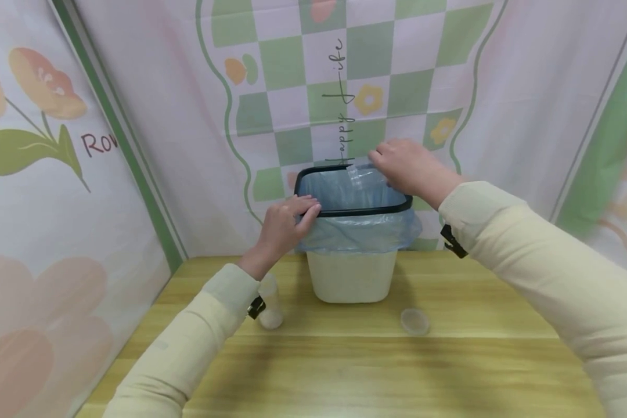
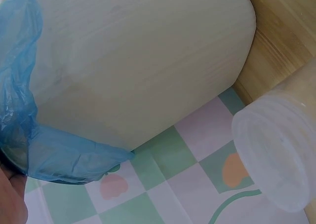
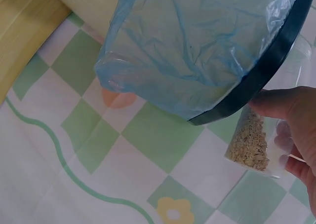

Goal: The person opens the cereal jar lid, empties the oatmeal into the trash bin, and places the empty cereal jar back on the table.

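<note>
Cloth [image 1: 368,52] hangs just behind the bin [image 1: 352,276]; left hand [image 1: 284,223] clasps rim [image 1: 363,211], right hand [image 1: 410,166] jar [image 3: 253,142].

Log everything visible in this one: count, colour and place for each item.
Bin: 1, off-white, on the table
Bag: 1, translucent blue, lining the bin
Rim: 1, black, around the bin's top
Held jar: 1, clear, at the rim
Flakes: uncounted, tan, inside held jar
Second container: 1, whitish translucent, beside left forearm
Disc, probably a lid: 1, translucent, table, right
Table: 1, wood-yellow, below
Printed cloth: count unclear, white-green-pink, behind and sides
Sleeves: 2, pale yellow, forearms
Wristbands: 2, black, wrists
Hands: 2, bare; left on rim, right holding jar
</note>
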`<state>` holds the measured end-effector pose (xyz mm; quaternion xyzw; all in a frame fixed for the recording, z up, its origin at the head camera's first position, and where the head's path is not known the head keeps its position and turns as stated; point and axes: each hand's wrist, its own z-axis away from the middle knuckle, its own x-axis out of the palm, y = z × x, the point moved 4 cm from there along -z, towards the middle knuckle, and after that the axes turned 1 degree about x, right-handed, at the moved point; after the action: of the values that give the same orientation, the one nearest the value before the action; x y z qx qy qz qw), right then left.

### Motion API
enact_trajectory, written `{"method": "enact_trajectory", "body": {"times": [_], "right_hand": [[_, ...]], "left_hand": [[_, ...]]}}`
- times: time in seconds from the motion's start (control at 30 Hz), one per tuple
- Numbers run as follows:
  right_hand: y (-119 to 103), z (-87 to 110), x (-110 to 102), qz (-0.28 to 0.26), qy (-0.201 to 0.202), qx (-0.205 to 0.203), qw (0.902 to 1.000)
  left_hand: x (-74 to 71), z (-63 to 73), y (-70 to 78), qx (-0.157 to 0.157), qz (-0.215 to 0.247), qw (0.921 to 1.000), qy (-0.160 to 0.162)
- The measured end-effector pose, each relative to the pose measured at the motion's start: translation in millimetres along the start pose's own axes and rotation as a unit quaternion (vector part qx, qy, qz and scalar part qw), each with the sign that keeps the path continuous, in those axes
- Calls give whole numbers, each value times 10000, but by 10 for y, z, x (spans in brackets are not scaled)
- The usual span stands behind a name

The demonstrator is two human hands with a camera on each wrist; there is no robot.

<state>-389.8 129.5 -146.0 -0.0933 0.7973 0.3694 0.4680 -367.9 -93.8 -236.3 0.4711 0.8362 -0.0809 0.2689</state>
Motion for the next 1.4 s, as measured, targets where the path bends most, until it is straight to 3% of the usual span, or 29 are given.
{"method": "enact_trajectory", "body": {"times": [0.7, 1.4], "right_hand": [[-68, -21, 64, 444, 273, -484, 9975], [-123, -47, 120, 1392, 242, -814, 9866]], "left_hand": [[10, -5, -2, -52, 8, 10000, -42], [4, -1, 11, 28, -45, 10000, 32]]}}
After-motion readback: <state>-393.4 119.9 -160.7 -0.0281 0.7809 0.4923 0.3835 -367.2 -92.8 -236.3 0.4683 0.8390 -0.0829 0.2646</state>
